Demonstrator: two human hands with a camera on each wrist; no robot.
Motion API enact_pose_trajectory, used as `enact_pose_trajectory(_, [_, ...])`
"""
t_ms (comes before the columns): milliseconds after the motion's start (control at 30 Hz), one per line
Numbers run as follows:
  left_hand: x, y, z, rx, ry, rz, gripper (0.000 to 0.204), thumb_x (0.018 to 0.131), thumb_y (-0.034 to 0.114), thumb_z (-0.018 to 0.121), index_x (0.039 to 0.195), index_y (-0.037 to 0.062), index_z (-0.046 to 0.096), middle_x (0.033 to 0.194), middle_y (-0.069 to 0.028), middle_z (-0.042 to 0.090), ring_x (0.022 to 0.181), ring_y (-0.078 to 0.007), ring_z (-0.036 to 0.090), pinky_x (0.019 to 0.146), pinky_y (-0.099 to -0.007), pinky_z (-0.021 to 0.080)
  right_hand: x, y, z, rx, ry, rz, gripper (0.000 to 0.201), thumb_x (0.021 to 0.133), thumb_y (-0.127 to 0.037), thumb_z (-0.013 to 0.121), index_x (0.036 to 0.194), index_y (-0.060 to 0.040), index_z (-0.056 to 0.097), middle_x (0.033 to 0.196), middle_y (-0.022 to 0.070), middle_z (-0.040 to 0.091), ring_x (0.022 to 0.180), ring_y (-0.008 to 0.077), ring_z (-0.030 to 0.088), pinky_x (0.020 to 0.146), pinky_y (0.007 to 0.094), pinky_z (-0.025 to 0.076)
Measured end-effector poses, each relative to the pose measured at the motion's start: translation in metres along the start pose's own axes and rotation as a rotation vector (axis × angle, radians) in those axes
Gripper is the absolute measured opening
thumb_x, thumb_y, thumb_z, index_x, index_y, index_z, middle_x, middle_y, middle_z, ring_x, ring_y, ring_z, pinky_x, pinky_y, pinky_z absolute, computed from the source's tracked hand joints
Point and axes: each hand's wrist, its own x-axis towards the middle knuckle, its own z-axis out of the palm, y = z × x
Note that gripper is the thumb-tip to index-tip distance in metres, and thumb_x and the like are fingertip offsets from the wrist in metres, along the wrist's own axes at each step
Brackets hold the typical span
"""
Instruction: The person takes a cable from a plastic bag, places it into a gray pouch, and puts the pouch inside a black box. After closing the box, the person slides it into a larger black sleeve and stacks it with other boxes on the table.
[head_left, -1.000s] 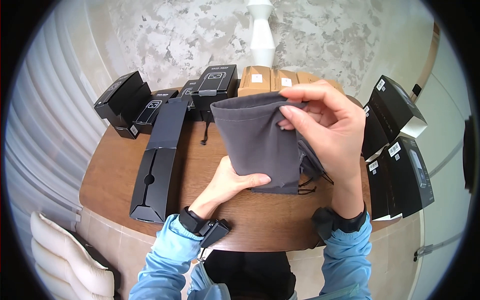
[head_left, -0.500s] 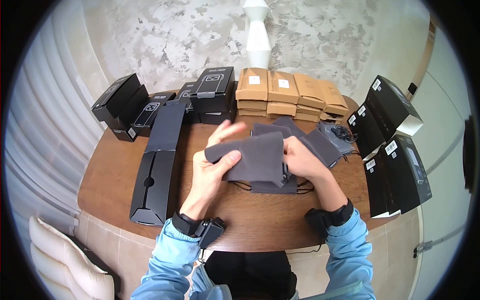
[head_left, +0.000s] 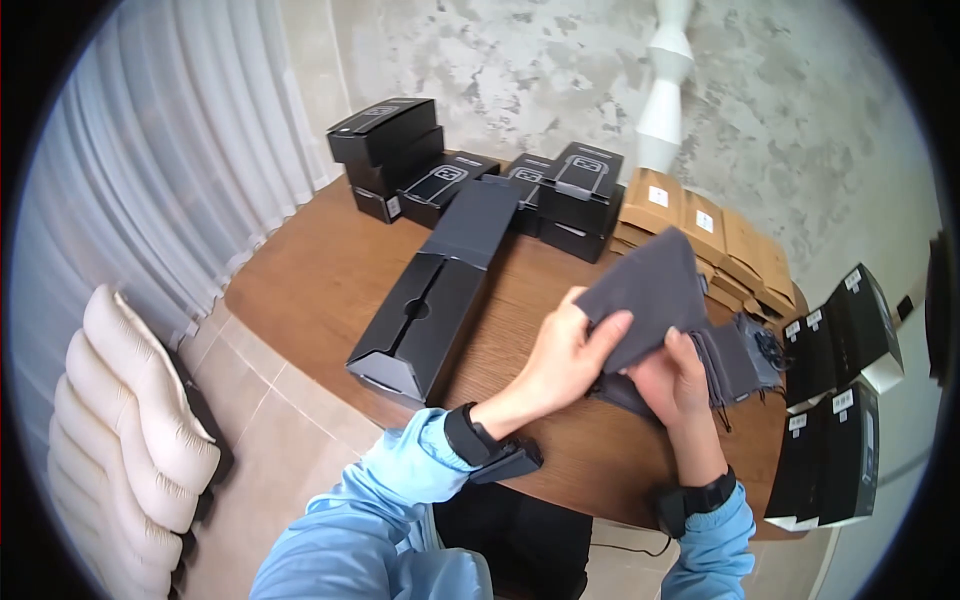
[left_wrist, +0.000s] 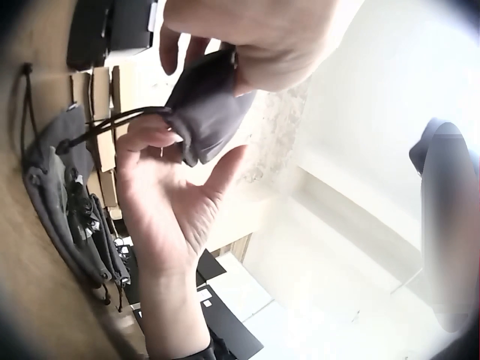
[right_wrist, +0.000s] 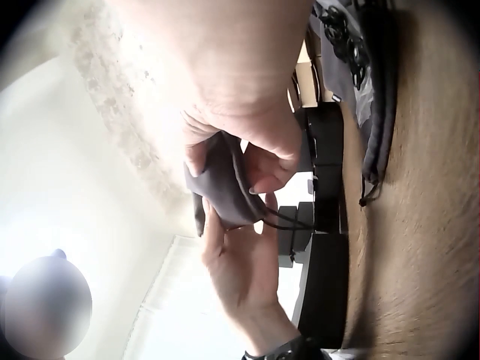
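Close together above the bench (head_left: pixel 300 270), my left hand (head_left: pixel 560 358) and right hand (head_left: pixel 672 388) grip a gray pouch (head_left: pixel 650 290) between them, apparently steadying its limp cloth from both sides, with an open black box (head_left: pixel 448 305) to their left.

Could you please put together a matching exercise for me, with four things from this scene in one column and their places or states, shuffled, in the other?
Things:
1. Dark gray pouch
2. Long black box
3. Tan cartons
4. Cream padded seat

Places or states:
A. On the floor side of the table, below the curtain
B. Stacked toward the back of the table, near the white column
C. Held up by the left hand and right hand
D. On the table, its long flap stretched toward the back

Right pairs: 1-C, 2-D, 3-B, 4-A
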Motion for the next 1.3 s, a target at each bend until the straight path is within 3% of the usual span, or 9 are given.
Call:
enact_pose_trajectory(100, [-0.022,0.043,-0.017,0.325,-0.126,0.29,0.043,0.085,0.014,0.065,0.124,0.001,0.054,0.125,-0.0216,0.051,0.12,-0.0366,0.046,0.099,-0.0401,0.039,-0.003,-0.003,0.018,-0.114,0.207,-0.083,0.056,0.086,-0.017,0.062,0.131,0.0036,0.038,0.129,0.0139,0.05,0.121,0.0259,0.047,0.105,0.0411,0.034])
enact_pose_trajectory(200, [-0.049,0.065,-0.06,0.737,-0.192,0.316,0.036,0.081,0.011,0.065,0.117,0.0058,0.059,0.127,-0.0205,0.05,0.123,-0.0376,0.042,0.102,-0.0428,0.037,-0.005,-0.01,0.011,-0.163,0.198,-0.088,0.054,0.086,-0.015,0.06,0.132,0.004,0.039,0.129,0.0141,0.049,0.12,0.0248,0.047,0.104,0.0403,0.035])
enact_pose_trajectory(333, [-0.079,0.075,-0.128,1.195,0.14,0.121,0.049,0.07,0.001,0.067,0.118,0.0077,0.06,0.131,-0.019,0.048,0.126,-0.0367,0.042,0.103,-0.0439,0.037,-0.005,-0.015,0.008,-0.18,0.248,-0.07,0.051,0.089,-0.017,0.059,0.129,0.0073,0.04,0.124,0.0147,0.054,0.114,0.0223,0.053,0.098,0.0364,0.042])
enact_pose_trajectory(433, [-0.095,0.07,-0.161,1.11,0.138,-0.1,0.056,0.072,-0.001,0.06,0.127,0.0057,0.052,0.129,-0.0224,0.048,0.123,-0.0386,0.044,0.101,-0.0417,0.038,0.003,-0.008,0.012,-0.188,0.248,-0.042,0.048,0.09,-0.018,0.059,0.127,0.0084,0.043,0.122,0.0145,0.055,0.11,0.0209,0.056,0.095,0.0338,0.044])
enact_pose_trajectory(700, [-0.099,0.053,-0.177,0.892,0.104,0.02,0.052,0.079,0.004,0.064,0.129,0.0047,0.049,0.111,-0.0191,0.06,0.096,-0.0362,0.06,0.082,-0.0373,0.049,0.062,0.033,0.087,-0.345,0.145,0.077,0.047,0.092,-0.027,0.057,0.124,0.0053,0.046,0.114,0.0126,0.058,0.103,0.0196,0.06,0.086,0.0341,0.05])
enact_pose_trajectory(867, [-0.1,0.038,-0.188,0.993,0.086,0.144,0.051,0.081,0.005,0.066,0.129,0.005,0.049,0.107,-0.0199,0.061,0.086,-0.0342,0.063,0.072,-0.0387,0.051,0.107,0.067,0.112,-0.527,0.014,0.182,0.053,0.094,-0.037,0.051,0.125,0.0048,0.039,0.104,0.0159,0.058,0.074,0.0194,0.066,0.047,0.0293,0.056])
enact_pose_trajectory(967, [-0.103,0.026,-0.192,1.148,0.116,0.212,0.05,0.081,0.002,0.063,0.129,0.0063,0.05,0.094,-0.0183,0.064,0.071,-0.0316,0.064,0.062,-0.0379,0.051,0.126,0.092,0.117,-0.688,0.007,0.047,0.055,0.096,-0.039,0.047,0.127,0.004,0.035,0.089,0.0143,0.059,0.059,0.0182,0.064,0.04,0.0255,0.053])
enact_pose_trajectory(1233, [-0.104,0.009,-0.182,0.979,0.572,0.296,0.038,0.079,-0.01,0.055,0.114,0.0032,0.062,0.074,-0.0153,0.064,0.052,-0.0172,0.056,0.051,-0.0268,0.044,0.133,0.094,0.128,-1.05,-0.049,0.16,0.054,0.096,-0.037,0.048,0.129,0.0041,0.037,0.103,0.0173,0.058,0.069,0.0205,0.065,0.05,0.0277,0.053])
enact_pose_trajectory(1300, [-0.105,0.004,-0.178,0.953,0.608,0.327,0.035,0.079,-0.01,0.055,0.111,0.0019,0.063,0.074,-0.0137,0.064,0.052,-0.0144,0.056,0.051,-0.0256,0.043,0.133,0.093,0.122,-1.217,-0.143,-0.247,0.057,0.094,-0.039,0.048,0.125,0.0083,0.037,0.087,0.0251,0.061,0.068,0.0352,0.064,0.058,0.0414,0.051])
